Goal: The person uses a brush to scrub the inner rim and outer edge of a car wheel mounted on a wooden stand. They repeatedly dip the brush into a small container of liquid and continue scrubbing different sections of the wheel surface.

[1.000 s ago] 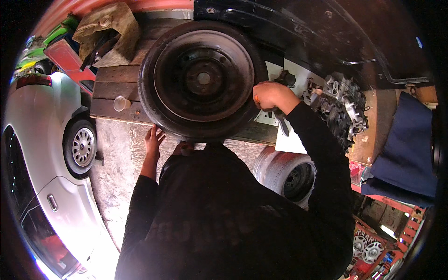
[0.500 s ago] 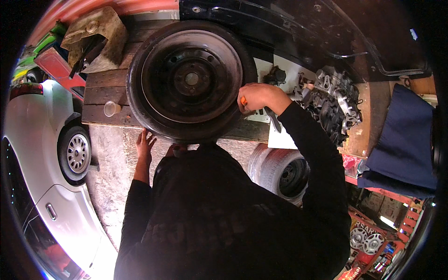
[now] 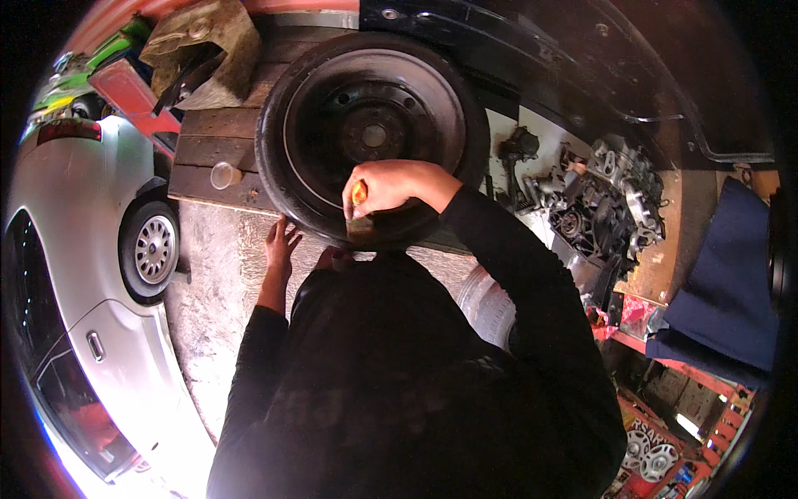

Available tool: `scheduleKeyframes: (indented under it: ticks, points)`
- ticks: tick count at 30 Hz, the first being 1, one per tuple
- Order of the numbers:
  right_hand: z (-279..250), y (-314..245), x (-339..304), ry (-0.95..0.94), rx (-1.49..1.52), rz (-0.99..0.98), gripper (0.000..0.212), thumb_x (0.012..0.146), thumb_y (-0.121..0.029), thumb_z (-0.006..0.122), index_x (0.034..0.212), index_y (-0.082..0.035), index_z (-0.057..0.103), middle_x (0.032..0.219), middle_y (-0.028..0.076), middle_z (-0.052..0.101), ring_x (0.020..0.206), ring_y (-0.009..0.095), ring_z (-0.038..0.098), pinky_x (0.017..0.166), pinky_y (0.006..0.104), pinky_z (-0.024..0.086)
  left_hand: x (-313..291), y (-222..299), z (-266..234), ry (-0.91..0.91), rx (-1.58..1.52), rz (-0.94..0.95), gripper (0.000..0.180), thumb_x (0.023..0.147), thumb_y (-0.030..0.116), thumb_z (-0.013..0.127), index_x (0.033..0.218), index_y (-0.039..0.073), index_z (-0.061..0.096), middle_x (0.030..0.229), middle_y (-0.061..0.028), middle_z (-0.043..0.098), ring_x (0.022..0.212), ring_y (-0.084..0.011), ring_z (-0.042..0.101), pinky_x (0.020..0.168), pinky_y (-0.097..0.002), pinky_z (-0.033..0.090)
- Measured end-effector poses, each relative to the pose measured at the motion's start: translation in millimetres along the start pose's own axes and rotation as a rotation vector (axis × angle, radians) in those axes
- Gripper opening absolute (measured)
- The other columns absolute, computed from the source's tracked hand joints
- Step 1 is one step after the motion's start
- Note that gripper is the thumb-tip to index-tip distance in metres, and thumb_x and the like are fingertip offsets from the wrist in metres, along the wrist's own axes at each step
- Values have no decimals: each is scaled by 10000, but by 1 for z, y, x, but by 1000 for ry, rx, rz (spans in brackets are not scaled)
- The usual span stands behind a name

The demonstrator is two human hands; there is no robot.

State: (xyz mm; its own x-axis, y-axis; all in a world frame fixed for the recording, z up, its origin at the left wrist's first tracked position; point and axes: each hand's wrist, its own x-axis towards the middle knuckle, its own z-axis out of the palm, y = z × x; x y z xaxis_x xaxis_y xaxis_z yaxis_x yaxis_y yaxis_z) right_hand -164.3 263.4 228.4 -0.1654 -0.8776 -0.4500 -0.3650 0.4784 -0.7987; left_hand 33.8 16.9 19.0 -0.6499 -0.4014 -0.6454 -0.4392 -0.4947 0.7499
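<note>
A black tyre (image 3: pixel 271 125) mounted on a dark steel rim (image 3: pixel 416 125) lies flat on the wooden bench, its near edge towards me. Over the near part of the tyre, my right hand (image 3: pixel 391 185) is closed around a brush (image 3: pixel 359 226) with an orange handle. Its bristles point down against the near sidewall. My left hand (image 3: pixel 282 246) is at the tyre's near left edge, fingers apart and fingertips by the bench edge and tyre; whether they press on it I cannot tell. A small clear plastic cup (image 3: pixel 224 175) sits left of the tyre.
The plank bench (image 3: pixel 208 150) carries a cut-open dirty container (image 3: pixel 237 41) at the far left. An engine block (image 3: pixel 598 200) lies to the right. Another tyre (image 3: pixel 486 303) stands below the bench. A silver car (image 3: pixel 75 216) is on the left, dark blue cloth (image 3: pixel 723 283) at far right.
My right hand has moved with the brush from the tyre's right side to its near side. The whole view has shifted slightly; my left hand stays by the near left edge.
</note>
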Motion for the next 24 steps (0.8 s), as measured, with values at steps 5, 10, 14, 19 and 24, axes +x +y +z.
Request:
scheduleKeyframes:
  ticks: [5,10,14,19,24]
  points:
    - [20,-4,37,267,113,-181,225,884,-236,723,1077,-141,790,953,120,768,864,234,726,815,357,547,-7,4,-1,-17,0,-1,612,1000,460,635,1395,8,518,1386,-125,578,1179,-281,619,943,-411,567]
    - [10,20,15,127,62,-153,209,887,-204,712,1048,-91,784,971,118,774,888,223,730,842,349,554,-1,-3,0,-6,-25,-16,561,1008,432,631,1369,12,542,1376,-123,588,1159,-274,631,943,-417,580]
    - [-22,10,-29,-48,-77,82,198,848,-125,719,1025,-67,787,959,97,776,883,194,727,848,323,544,-6,0,2,7,-5,-7,551,1000,446,644,1337,16,575,1292,-94,644,1102,-237,643,890,-370,570]
    - [-21,2,-7,-14,-97,25,192,841,-163,728,1002,-81,791,926,90,771,850,216,725,821,336,543,-8,2,3,21,-12,-19,549,996,445,653,1326,12,586,1261,-85,654,1081,-219,642,904,-378,557]
    - [2,10,69,213,283,-86,171,921,-147,696,1042,-56,774,904,61,776,786,142,724,734,306,569,-9,11,5,-26,-1,-19,561,990,432,668,1340,4,578,1269,-83,648,1118,-234,644,927,-384,547]
